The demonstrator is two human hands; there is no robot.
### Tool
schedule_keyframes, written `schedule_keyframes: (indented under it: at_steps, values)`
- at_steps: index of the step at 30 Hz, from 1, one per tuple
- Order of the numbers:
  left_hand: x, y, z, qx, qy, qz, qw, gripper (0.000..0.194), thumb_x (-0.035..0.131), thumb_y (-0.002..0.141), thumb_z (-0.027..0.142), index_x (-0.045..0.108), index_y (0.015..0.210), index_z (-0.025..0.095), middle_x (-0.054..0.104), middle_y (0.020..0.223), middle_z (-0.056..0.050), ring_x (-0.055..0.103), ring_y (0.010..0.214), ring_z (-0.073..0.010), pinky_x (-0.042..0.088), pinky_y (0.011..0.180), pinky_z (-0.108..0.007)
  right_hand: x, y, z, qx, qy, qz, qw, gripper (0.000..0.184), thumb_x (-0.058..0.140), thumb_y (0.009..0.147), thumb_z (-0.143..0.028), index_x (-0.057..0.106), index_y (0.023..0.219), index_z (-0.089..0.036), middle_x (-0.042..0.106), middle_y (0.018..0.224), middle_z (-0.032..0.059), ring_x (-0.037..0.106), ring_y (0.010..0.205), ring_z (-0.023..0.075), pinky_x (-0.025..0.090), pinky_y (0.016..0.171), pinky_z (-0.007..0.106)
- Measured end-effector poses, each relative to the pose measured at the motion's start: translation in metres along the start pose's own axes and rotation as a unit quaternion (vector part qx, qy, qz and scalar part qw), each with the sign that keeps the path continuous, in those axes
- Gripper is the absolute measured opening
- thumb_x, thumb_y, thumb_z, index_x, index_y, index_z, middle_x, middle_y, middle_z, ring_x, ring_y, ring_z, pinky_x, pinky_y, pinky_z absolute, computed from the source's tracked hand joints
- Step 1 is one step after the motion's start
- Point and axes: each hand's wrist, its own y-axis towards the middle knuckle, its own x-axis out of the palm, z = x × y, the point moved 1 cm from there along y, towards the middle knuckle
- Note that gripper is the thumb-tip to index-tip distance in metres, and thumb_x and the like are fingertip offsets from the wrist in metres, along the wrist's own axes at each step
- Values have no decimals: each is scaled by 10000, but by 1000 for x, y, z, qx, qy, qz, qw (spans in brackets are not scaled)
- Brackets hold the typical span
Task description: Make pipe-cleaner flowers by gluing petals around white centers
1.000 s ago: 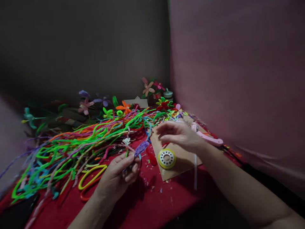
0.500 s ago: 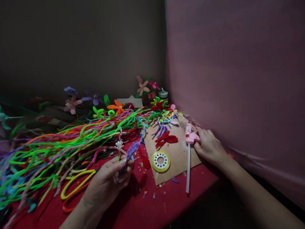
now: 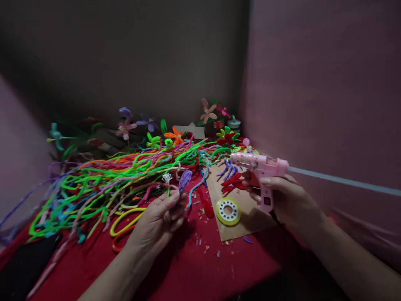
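My left hand [image 3: 159, 217] pinches a purple pipe-cleaner petal [image 3: 185, 181] and a green stem topped with white stamens [image 3: 167, 179]. The two pieces stand side by side above the fingers; their lower ends are hidden in the hand. My right hand [image 3: 285, 196] is wrapped round the handle of a pink glue gun [image 3: 259, 164], its nozzle pointing left. A pale glue stick [image 3: 344, 180] sticks out of the gun's back toward the right. Below the gun, red petals [image 3: 232, 183] lie on a brown board [image 3: 253, 228].
A yellow tape roll [image 3: 228, 211] rests on the board. Scissors with yellow and orange handles [image 3: 125, 223] lie beside my left wrist. Many coloured pipe cleaners [image 3: 103, 184] cover the table's left. Finished flowers [image 3: 126, 127] stand behind. A dark flat object [image 3: 29, 263] is at lower left.
My right hand has picked the glue gun up off the board and turned it sideways, nozzle to the left. My left hand still holds the petal and stem. The view has shifted left.
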Motion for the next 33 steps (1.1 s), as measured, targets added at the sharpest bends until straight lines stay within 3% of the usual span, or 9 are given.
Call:
schedule_keyframes:
  at_steps: [4,8,14,20,23,29,33]
  values:
    - [-3,1,6,26,-27,-31,999,233,724,676,279,636,804,106,527,612,33,341,390,4,266,344,-119,42,16,-4,48,78,-101,991,228,588,716,-237,655,930,-197,690,822,54,639,707,174,492,568,259]
    - [-5,-1,10,54,-54,-52,996,162,676,728,250,583,782,129,532,636,35,332,383,7,253,343,-117,60,21,9,-28,-10,-140,990,156,553,794,-279,645,877,-184,655,760,38,599,630,153,482,553,261]
    - [-5,-1,9,65,-49,-82,993,137,601,794,269,520,805,159,537,617,49,265,341,13,199,327,-126,43,9,48,-64,-205,-156,964,179,548,828,-362,637,829,-207,582,679,32,508,547,149,394,421,246]
    - [-4,-2,6,60,-35,-76,995,54,557,801,197,516,806,162,526,598,48,276,356,4,191,341,-128,36,3,52,-82,-312,-208,924,249,512,849,-401,664,936,-223,571,650,33,501,534,161,400,427,261]
    - [-3,-3,5,64,-22,-64,996,61,572,789,197,528,803,156,550,613,35,269,357,4,201,350,-136,34,3,52,-106,-333,-212,913,232,513,857,-370,659,973,-232,608,723,34,524,562,160,429,469,265]
    - [-2,-5,4,75,3,-60,995,104,620,762,224,549,783,151,576,626,21,267,362,2,205,359,-147,28,4,55,-122,-335,-210,911,199,524,856,-323,666,959,-230,619,675,29,533,535,171,420,438,269]
    - [-2,-6,4,80,8,-50,996,109,628,757,234,558,765,151,565,619,25,267,365,3,199,359,-144,36,5,50,-133,-301,-239,913,279,509,862,-319,621,1108,-250,654,733,39,582,603,199,471,476,287]
